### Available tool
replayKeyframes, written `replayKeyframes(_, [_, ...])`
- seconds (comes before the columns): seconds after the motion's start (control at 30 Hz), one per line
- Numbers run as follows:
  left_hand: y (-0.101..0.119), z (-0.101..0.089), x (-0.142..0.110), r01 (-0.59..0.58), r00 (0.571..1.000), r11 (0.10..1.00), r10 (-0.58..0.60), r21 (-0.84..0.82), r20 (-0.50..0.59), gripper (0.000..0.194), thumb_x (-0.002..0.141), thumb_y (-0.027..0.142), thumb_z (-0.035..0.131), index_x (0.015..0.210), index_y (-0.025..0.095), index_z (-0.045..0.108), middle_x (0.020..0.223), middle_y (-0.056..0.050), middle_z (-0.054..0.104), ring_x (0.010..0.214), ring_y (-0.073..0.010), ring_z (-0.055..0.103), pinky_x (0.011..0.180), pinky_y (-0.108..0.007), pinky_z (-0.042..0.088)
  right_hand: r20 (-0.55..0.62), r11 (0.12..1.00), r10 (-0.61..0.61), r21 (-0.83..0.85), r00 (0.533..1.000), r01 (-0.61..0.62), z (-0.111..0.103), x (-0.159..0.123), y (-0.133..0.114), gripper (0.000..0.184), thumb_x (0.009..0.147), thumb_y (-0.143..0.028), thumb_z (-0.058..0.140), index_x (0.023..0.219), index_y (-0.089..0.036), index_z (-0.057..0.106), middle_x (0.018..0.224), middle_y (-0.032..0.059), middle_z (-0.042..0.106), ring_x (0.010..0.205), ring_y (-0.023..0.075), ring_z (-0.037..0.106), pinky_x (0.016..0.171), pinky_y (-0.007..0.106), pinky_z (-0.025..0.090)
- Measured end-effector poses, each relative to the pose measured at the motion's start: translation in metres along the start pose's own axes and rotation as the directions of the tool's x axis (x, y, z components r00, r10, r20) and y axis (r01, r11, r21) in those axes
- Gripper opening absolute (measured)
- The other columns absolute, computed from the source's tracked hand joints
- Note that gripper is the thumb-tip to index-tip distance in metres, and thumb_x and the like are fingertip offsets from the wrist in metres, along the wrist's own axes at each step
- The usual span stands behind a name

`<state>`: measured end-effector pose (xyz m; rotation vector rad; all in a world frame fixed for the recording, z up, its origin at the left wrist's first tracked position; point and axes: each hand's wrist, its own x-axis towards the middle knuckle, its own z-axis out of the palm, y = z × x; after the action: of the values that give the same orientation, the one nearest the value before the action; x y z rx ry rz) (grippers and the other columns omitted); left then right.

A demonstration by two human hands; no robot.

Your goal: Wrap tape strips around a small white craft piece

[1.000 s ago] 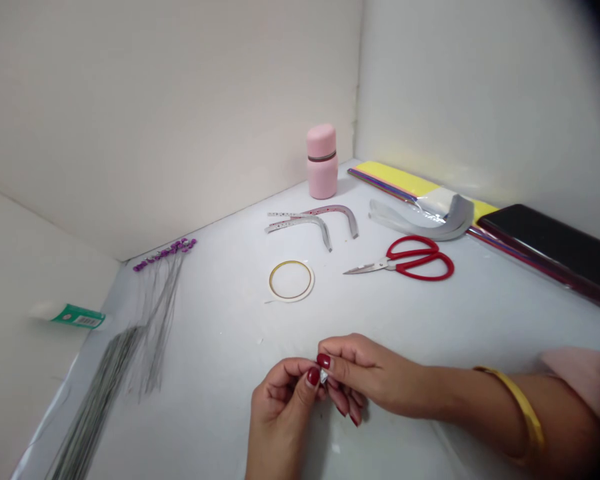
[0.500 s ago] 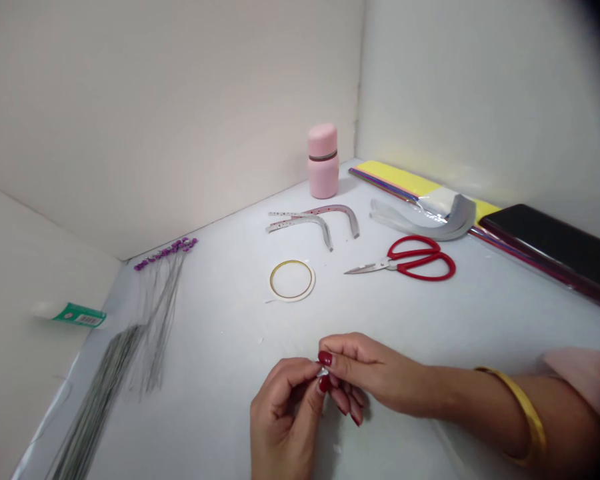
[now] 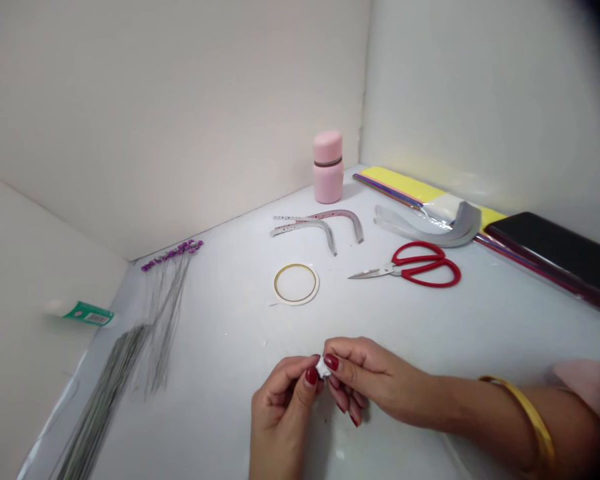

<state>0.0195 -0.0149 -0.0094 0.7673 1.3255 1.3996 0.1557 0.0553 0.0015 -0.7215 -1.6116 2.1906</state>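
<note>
A small crumpled piece of white paper or foil (image 3: 323, 368) is pinched between my fingertips near the lower middle of the view. My left hand (image 3: 283, 403) holds it from below, thumb and forefinger closed on it. My right hand (image 3: 367, 377) grips it from the right, with the fingers curled under. A gold bangle (image 3: 523, 417) sits on my right forearm. Dark red nails show on both hands. Part of the white piece is hidden by my fingers.
Further up lie a tape roll (image 3: 296, 283), red-handled scissors (image 3: 405, 267) and curved silvery strips (image 3: 317, 227). A pink bottle (image 3: 328, 167) stands in the corner. Thin wires (image 3: 110, 387) lie at the left; a black flat object (image 3: 555, 257) and yellow paper pack (image 3: 405, 183) lie right.
The white piece now shows more between my fingertips and looks bunched up. My left thumb has shifted on it. The whole scene sits slightly lower and further right in view.
</note>
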Motion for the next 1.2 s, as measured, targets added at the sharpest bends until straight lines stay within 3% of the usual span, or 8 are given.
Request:
replayKeyframes(0.17, [-0.001,0.001,0.002,0.111,0.993,0.988,-0.105,-0.107,0.061,0.014,0.073,0.028,0.064,0.076,0.015,0.068,0.058,-0.003,0.063,0.058,-0.0152,0.057,0.061,-0.028,0.044,-0.002,0.987,-0.037,-0.159,0.999,0.036,0.001,-0.003,0.004,0.038,0.088,-0.049,0.033,0.071,-0.016,0.043,0.059,-0.0020,0.048,0.046,0.0067,0.045,0.044,0.018,0.034])
replayKeyframes(0.27, [0.004,0.004,-0.001,0.042,0.999,0.999,-0.042,-0.034,0.003,0.010,0.070,0.025,0.066,0.071,0.015,0.068,0.060,-0.002,0.064,0.060,-0.0139,0.057,0.061,-0.025,0.044,-0.043,0.914,-0.121,-0.395,0.992,0.095,0.001,-0.004,0.004,0.038,0.089,-0.045,0.031,0.068,-0.016,0.044,0.057,-0.0023,0.045,0.050,0.0083,0.045,0.049,0.020,0.036])
replayKeyframes(0.33, [0.005,0.004,-0.002,0.010,0.999,1.000,-0.009,0.022,-0.032,0.010,0.069,0.025,0.067,0.072,0.016,0.069,0.064,-0.002,0.065,0.063,-0.0131,0.057,0.061,-0.023,0.043,-0.053,0.891,-0.141,-0.442,0.989,0.103,0.000,-0.003,0.004,0.037,0.090,-0.043,0.032,0.067,-0.016,0.044,0.055,-0.0027,0.044,0.050,0.0086,0.044,0.050,0.020,0.036])
replayKeyframes(0.53, [-0.005,0.001,0.002,0.137,0.991,0.979,-0.133,-0.153,0.032,0.019,0.068,0.030,0.068,0.078,0.015,0.069,0.061,-0.004,0.067,0.062,-0.0154,0.059,0.065,-0.029,0.045,-0.045,0.958,-0.082,-0.278,0.996,0.066,0.000,-0.002,0.005,0.035,0.089,-0.043,0.034,0.069,-0.016,0.044,0.058,-0.0022,0.048,0.047,0.0073,0.045,0.045,0.018,0.035])
replayKeyframes(0.67, [-0.004,0.001,0.003,0.164,0.984,0.973,-0.174,-0.163,-0.048,0.020,0.065,0.029,0.071,0.076,0.013,0.069,0.065,-0.006,0.068,0.062,-0.0157,0.060,0.063,-0.028,0.046,-0.045,0.955,-0.089,-0.289,0.995,0.072,0.000,-0.003,0.005,0.029,0.088,-0.041,0.040,0.076,-0.016,0.047,0.064,-0.0018,0.050,0.050,0.0073,0.047,0.048,0.019,0.037])
replayKeyframes(0.83, [0.004,-0.001,0.002,0.145,0.989,0.978,-0.147,-0.153,-0.006,0.022,0.065,0.029,0.072,0.083,0.018,0.069,0.072,-0.003,0.069,0.069,-0.0138,0.060,0.067,-0.025,0.045,-0.003,0.992,-0.036,-0.125,0.999,0.035,-0.001,-0.001,0.002,0.029,0.085,-0.044,0.044,0.076,-0.016,0.045,0.062,-0.0025,0.050,0.047,0.0058,0.046,0.046,0.017,0.035])
replayKeyframes(1.03, [0.004,-0.006,0.005,0.112,0.981,0.990,-0.098,-0.081,0.165,0.017,0.071,0.029,0.067,0.083,0.017,0.069,0.074,-0.005,0.068,0.070,-0.0159,0.060,0.070,-0.029,0.045,0.078,0.997,0.031,0.067,0.996,-0.037,-0.001,0.001,0.003,0.032,0.082,-0.046,0.049,0.074,-0.016,0.042,0.055,-0.0038,0.052,0.040,0.0041,0.046,0.040,0.014,0.031])
replayKeyframes(1.2, [0.002,-0.002,0.003,0.005,0.999,0.999,-0.003,-0.043,0.039,0.020,0.068,0.029,0.069,0.083,0.017,0.070,0.073,-0.005,0.067,0.071,-0.0173,0.060,0.068,-0.028,0.046,0.087,0.996,0.014,0.084,0.996,-0.022,-0.002,0.002,0.004,0.032,0.084,-0.045,0.046,0.075,-0.015,0.044,0.055,-0.0036,0.053,0.041,0.0035,0.047,0.040,0.014,0.030])
